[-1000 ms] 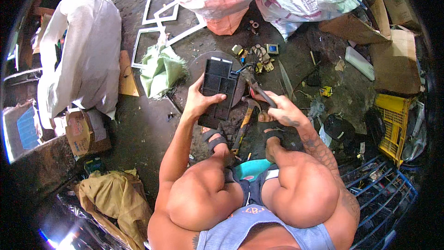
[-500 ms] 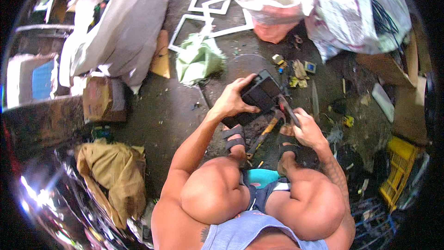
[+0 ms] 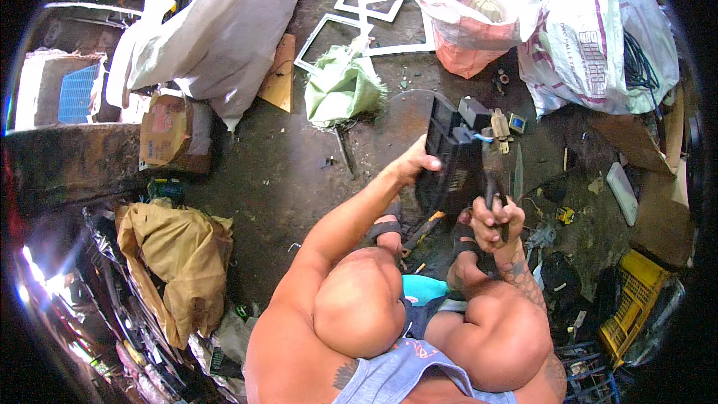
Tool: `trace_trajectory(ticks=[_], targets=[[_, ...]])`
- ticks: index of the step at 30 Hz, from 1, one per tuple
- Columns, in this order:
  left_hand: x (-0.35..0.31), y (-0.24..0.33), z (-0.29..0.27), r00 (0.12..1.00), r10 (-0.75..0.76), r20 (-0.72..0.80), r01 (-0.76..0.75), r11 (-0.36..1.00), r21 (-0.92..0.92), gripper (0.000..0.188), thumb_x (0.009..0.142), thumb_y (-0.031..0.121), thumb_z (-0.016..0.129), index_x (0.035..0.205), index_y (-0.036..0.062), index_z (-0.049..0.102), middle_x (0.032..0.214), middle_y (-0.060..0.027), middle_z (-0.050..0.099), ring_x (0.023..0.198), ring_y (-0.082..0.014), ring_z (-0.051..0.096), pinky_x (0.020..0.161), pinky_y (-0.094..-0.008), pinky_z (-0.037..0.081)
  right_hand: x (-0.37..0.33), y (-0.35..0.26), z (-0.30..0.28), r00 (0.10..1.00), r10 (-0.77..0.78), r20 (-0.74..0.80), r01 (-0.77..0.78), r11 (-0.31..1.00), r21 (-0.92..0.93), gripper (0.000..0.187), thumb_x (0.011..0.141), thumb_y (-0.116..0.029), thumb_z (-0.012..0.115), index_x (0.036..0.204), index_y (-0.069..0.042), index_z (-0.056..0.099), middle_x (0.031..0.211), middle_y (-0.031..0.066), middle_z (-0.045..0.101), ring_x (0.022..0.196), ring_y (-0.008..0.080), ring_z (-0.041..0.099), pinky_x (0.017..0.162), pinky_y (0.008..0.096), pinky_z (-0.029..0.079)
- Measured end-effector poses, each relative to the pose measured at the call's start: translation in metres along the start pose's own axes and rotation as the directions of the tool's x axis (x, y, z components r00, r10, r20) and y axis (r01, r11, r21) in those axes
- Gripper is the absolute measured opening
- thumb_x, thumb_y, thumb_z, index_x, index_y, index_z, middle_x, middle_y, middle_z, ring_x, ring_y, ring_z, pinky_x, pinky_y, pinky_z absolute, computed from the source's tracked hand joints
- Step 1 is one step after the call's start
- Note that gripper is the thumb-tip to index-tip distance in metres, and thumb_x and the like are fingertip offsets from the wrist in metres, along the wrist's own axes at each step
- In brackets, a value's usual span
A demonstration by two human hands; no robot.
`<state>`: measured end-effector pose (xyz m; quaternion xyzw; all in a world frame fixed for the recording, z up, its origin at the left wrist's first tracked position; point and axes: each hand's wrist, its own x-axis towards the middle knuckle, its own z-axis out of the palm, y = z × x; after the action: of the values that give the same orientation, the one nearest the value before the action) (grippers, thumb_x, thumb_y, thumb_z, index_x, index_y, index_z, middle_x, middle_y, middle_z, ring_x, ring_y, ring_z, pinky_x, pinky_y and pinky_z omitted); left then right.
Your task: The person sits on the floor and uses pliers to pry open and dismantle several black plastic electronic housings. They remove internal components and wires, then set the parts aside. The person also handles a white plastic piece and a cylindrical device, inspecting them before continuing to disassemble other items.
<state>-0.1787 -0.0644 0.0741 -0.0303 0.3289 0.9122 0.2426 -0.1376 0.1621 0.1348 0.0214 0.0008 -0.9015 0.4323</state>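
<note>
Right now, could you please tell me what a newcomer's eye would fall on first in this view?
Probably the black plastic casing near the centre, held by the left hand, with the right hand gripping a dark tool close by. Next might come the big white sack at upper left, the white frames at top centre and the yellow crate at lower right.

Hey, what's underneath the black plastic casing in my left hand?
Part of a round flat plate shows at the upper left of the black plastic casing in your left hand, and a yellow-and-black handle emerges near its lower edge. Anything directly beneath is covered.
</note>
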Motion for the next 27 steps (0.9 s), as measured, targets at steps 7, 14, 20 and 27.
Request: trace_trajectory(ticks=[7,14,20,27], targets=[[-0.014,0.034,0.01,0.944,-0.043,-0.327,0.228,0.802,0.552,0.07,0.058,0.012,0.085,0.12,-0.0016,0.055,0.101,-0.0066,0.066,0.087,-0.0171,0.063,0.084,-0.0324,0.051,-0.001,-0.04,0.01,0.902,-0.287,-0.323,-0.251,0.262,-0.932,0.04,0.07,-0.005,0.048,0.107,0.006,0.06,0.115,0.0219,0.056,0.095,0.0317,0.06,0.086,0.0376,0.049],[-0.02,0.057,0.033,0.937,-0.064,-0.344,0.297,0.664,0.686,0.091,0.056,0.008,0.086,0.136,-0.0025,0.043,0.114,-0.0081,0.062,0.1,-0.0143,0.059,0.093,-0.0295,0.045,-0.018,-0.047,-0.005,0.903,-0.252,-0.348,-0.393,-0.156,-0.906,0.055,0.069,-0.006,0.051,0.123,0.006,0.052,0.132,0.0184,0.046,0.126,0.0309,0.043,0.109,0.0349,0.029],[-0.022,0.053,0.031,0.951,0.007,-0.31,0.254,0.557,0.791,0.097,0.055,0.014,0.087,0.138,0.0,0.04,0.119,-0.0127,0.06,0.106,-0.018,0.058,0.096,-0.0305,0.043,-0.022,-0.043,-0.01,0.906,-0.222,-0.36,-0.399,-0.17,-0.901,0.061,0.07,-0.004,0.049,0.13,0.005,0.044,0.133,0.0227,0.043,0.127,0.0341,0.041,0.109,0.0375,0.029],[-0.024,0.051,0.034,0.959,0.121,-0.258,0.23,0.201,0.952,0.099,0.053,0.019,0.088,0.139,0.006,0.041,0.124,-0.016,0.055,0.11,-0.0243,0.056,0.097,-0.0334,0.043,-0.017,-0.026,-0.02,0.942,-0.307,-0.136,-0.31,-0.636,-0.707,0.037,0.074,-0.002,0.055,0.11,0.004,0.051,0.116,0.0236,0.048,0.1,0.0393,0.056,0.088,0.0416,0.049]])
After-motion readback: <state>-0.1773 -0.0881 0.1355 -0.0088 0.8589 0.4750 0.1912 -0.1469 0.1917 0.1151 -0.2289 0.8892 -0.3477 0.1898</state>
